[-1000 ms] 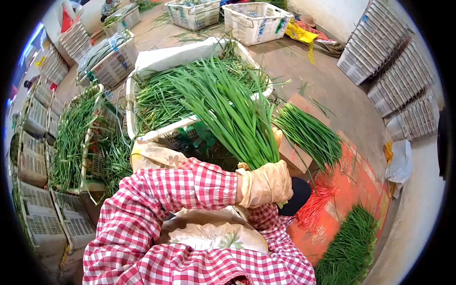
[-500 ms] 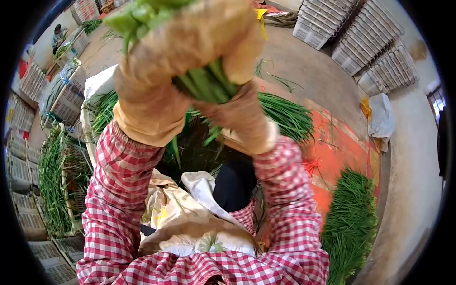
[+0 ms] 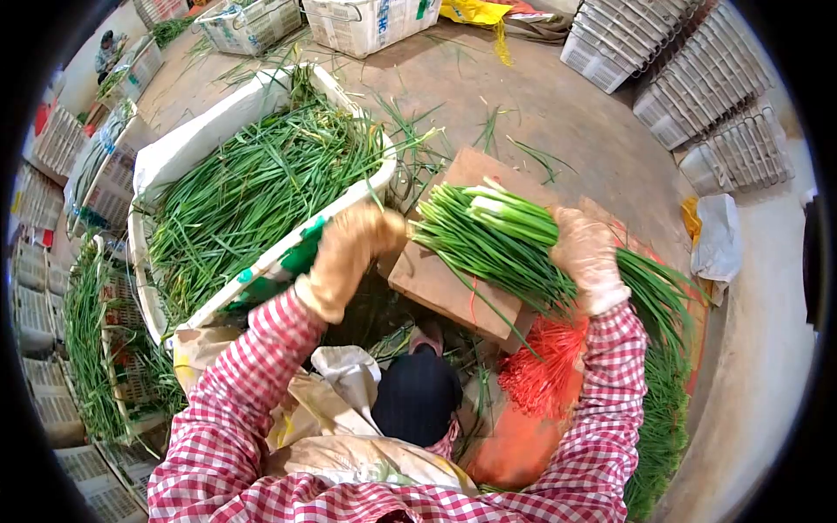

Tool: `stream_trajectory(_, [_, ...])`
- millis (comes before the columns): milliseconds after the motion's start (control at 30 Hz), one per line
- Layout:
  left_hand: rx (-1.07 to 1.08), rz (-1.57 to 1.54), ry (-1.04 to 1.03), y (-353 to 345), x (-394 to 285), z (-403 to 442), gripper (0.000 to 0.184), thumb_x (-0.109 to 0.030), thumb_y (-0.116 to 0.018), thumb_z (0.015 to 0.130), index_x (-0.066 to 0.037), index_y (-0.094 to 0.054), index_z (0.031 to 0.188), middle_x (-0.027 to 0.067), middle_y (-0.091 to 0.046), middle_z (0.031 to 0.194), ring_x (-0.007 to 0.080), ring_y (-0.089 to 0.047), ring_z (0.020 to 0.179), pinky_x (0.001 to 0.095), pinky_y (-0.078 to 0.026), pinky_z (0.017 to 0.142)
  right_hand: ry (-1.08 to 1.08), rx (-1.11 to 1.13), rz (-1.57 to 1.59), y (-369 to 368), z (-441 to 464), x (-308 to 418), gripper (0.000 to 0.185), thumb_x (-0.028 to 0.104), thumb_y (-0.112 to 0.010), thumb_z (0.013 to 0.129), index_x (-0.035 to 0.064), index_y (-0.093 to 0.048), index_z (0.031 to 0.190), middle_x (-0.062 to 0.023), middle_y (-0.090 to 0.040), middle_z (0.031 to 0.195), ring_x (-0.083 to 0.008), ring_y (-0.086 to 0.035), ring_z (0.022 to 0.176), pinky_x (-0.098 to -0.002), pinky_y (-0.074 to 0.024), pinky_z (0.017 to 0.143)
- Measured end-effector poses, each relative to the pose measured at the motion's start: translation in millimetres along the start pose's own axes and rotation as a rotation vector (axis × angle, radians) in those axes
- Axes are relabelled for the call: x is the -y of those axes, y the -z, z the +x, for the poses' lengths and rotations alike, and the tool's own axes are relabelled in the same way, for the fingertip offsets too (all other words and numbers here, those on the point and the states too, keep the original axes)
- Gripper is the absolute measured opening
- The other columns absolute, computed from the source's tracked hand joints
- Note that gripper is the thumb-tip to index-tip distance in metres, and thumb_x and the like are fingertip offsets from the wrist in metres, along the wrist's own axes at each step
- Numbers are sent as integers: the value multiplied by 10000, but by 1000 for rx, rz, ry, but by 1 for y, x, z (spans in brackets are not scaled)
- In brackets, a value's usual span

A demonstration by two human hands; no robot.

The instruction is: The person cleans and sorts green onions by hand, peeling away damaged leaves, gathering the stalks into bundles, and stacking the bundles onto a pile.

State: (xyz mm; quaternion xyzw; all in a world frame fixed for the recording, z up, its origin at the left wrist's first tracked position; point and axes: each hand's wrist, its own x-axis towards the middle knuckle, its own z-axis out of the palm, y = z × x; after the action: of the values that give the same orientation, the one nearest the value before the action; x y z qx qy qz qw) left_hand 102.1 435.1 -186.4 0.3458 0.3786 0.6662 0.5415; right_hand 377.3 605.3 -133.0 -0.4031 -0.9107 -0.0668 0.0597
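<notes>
My right hand (image 3: 591, 260), in a pale glove, is closed around a bunch of chives (image 3: 534, 228) with whitish cut ends. The bunch lies over more green chives (image 3: 479, 253) on a brown block (image 3: 449, 292); long leaves trail out to the right behind my wrist. Left of the block is my gloved left hand (image 3: 349, 260), above the near rim of a white crate (image 3: 261, 279). Motion smears its fingers, so their grip is unclear. Loose green leaves (image 3: 270, 183) fill that crate.
A heap of red ties (image 3: 542, 370) lies by my right forearm. Chives (image 3: 658, 436) are piled at the lower right. Stacked white crates (image 3: 697, 78) stand by the right wall, and more crates (image 3: 375, 26) at the back. A person (image 3: 109, 57) is far left.
Both hands have come down from in front of my face and moved apart. The bunch is now low at the block in my right hand; my left hand is away from it.
</notes>
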Motion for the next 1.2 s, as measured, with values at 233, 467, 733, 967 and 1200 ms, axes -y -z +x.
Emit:
stream_trajectory(233, [51, 188, 458, 16, 91, -62, 263, -293, -582, 896, -33, -610, 920, 88, -652, 952, 185, -611, 902, 321, -463, 844, -56, 155, 22, -112, 42, 41, 950, 652, -692, 601, 33, -457, 1282, -118, -586, 1099, -256, -538, 1059, -413, -454, 846])
stream_trajectory(467, [90, 358, 400, -30, 98, -2, 181, -178, -573, 904, -6, -617, 875, 42, -629, 803, 131, -569, 766, 280, -463, 724, 16, 28, 73, -133, 32, 27, 963, 703, -648, 578, 56, -471, 1269, -90, -554, 1139, -259, -487, 1086, -425, -350, 935])
stream_trajectory(733, [-69, 622, -446, -44, 81, 116, 204, -186, -532, 936, -16, -626, 1000, 53, -629, 977, 98, -537, 949, 273, -431, 861, 50, -64, 124, -130, 25, 20, 848, 651, -701, 537, 79, -528, 1138, -69, -569, 1055, -253, -513, 1046, -494, -279, 996])
stream_trajectory(967, [-91, 1394, -707, -44, 95, 156, 285, -238, -487, 935, -52, -576, 1132, 160, -603, 1077, 314, -544, 1046, 422, -382, 940, 42, -8, 246, -134, 33, 22, 859, 640, -719, 545, 52, -525, 1141, -105, -547, 1101, -275, -489, 1090, -506, -223, 1051])
stream_trajectory(1200, [188, 1838, 161, -44, 114, 166, 502, -426, -363, 939, -47, -510, 1235, 223, -454, 1318, 357, -355, 1295, 537, -166, 1079, -3, 0, 270, -134, 35, 26, 1220, 653, -749, 495, 63, -231, 1429, -132, -306, 1440, -266, -262, 1348, -500, -124, 1110])
